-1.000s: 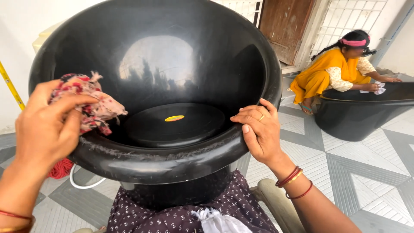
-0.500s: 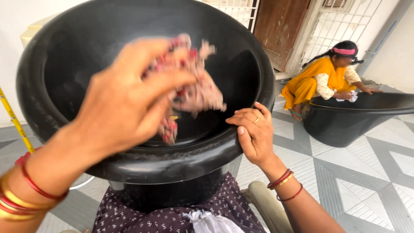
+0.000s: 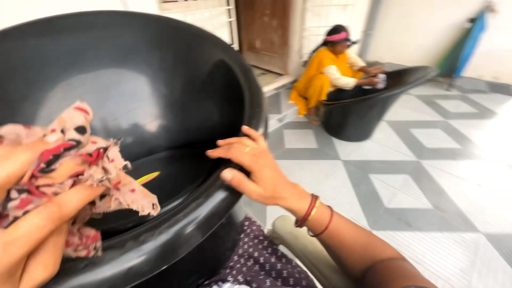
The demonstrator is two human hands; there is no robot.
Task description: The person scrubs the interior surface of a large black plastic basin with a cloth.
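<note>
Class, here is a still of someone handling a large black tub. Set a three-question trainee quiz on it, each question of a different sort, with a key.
1. True or false: the left hand holds a patterned rag.
2. What does the right hand rest on?
A. floor tile
B. the black tub rim
C. the door
3. What colour is the other person's garment?

Key: 1 true; 2 B; 3 yellow-orange.

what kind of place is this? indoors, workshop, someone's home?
Probably a tiled porch or courtyard of a house, used as a work area. Cues: the grey-and-white patterned floor tiles, a wooden door with grilled windows, and a second person sitting on the floor wiping another black tub.
</note>
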